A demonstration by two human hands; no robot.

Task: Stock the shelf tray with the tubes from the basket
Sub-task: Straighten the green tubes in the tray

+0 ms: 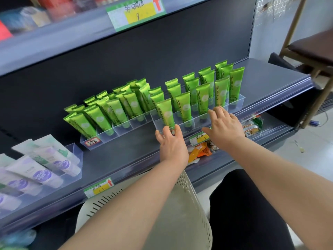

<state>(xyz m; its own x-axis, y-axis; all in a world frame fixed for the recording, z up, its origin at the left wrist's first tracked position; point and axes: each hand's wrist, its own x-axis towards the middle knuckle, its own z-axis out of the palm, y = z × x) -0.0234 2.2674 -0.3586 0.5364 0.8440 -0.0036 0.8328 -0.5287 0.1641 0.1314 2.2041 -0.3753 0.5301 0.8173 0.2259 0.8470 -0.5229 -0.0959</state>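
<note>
**Both hands at the front wall of the stocked shelf tray**

The green tubes (182, 107) stand cap-down in the clear shelf tray (236, 102). They sit several deep in each of its compartments, with the printed faces toward you. The shelf tray sits on the right half of the shelf (126, 154), close to the shelf's front edge.

Your left hand (171, 141) is at the tray's front left corner. Its fingers are spread and nearly straight, with the tips against the front wall just below the nearest tube. It holds nothing.

Your right hand (223, 125) is farther along the same wall, palm down. Its fingers lie flat over the top edge and the thumb stretches out to the left. It holds nothing. Whether any fingertip hooks behind the wall cannot be told.

The basket (189, 188), white with slotted walls, sits below the shelf edge between your forearms.

A second tray (108, 135) stands just left of the shelf tray and carries more green tubes, which lean to the left. A third tray (74, 152), farther left, holds white and purple tubes lying on a slope. A green-and-yellow price label (198, 138) sits on the shelf edge between your hands. Snack packets (200, 150) lie on the shelf below.
</note>
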